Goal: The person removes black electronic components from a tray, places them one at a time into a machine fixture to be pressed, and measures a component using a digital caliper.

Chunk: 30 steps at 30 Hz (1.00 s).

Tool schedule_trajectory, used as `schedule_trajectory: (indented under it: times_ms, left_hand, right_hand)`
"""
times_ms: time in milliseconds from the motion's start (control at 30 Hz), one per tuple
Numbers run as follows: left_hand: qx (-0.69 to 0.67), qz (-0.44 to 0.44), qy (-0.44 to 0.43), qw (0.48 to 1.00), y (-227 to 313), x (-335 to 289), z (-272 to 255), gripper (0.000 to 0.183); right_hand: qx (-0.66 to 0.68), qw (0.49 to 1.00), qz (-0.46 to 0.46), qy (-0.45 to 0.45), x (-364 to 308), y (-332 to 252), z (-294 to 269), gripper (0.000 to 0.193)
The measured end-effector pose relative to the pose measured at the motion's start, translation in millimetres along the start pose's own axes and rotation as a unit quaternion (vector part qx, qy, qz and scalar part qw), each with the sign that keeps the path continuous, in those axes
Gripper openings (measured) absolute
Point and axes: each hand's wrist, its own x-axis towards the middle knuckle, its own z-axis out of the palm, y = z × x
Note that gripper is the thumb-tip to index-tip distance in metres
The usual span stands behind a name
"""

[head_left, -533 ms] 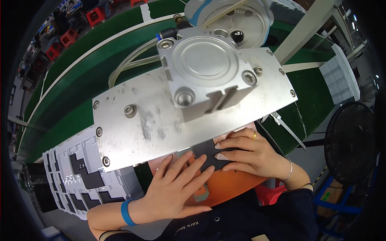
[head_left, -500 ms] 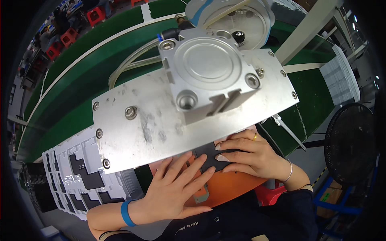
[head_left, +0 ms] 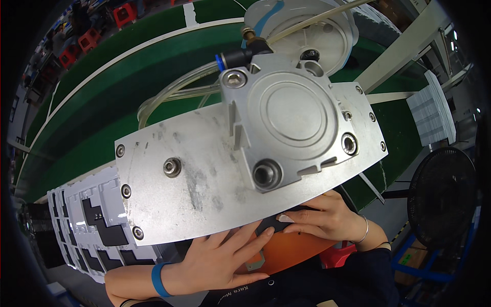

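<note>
The dark piece (head_left: 268, 223) lies between the hands at the orange board's (head_left: 294, 251) far edge, partly hidden beneath the metal plate (head_left: 169, 204). The left hand's (head_left: 217, 260) fingers spread toward it; the right hand's (head_left: 330, 219) bunch against it, whether pinching I cannot tell. A white tray (head_left: 111, 193) sits left.

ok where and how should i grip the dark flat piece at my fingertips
Probably pinch the dark flat piece by its near edge, coming from your own side: that edge shows between your left hand and right hand, while the metal plate hides its far part.
</note>
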Motion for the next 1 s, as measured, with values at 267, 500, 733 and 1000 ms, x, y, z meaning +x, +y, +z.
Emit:
schedule_trajectory:
  times_ms: [267,500,733,1000]
  left_hand:
    - [0.001,-0.011,-0.005,1.000,2.1,-0.3,0.4,0.074]
    - [0.007,-0.013,-0.005,1.000,1.8,1.1,1.1,0.073]
    - [0.019,0.001,0.015,1.000,2.3,0.7,-0.3,0.073]
    - [0.009,0.010,0.031,0.999,1.4,-1.8,0.1,0.072]
  right_hand:
    - [0.004,1.000,-0.003,0.012,0.8,-0.5,-0.2,0.029]
    - [0.010,1.000,-0.005,0.013,3.2,1.1,-1.7,0.029]
    - [0.006,1.000,-0.007,0.009,4.8,-2.4,-3.2,0.027]
    - [0.018,0.999,0.000,-0.029,4.9,-7.0,-4.0,0.023]
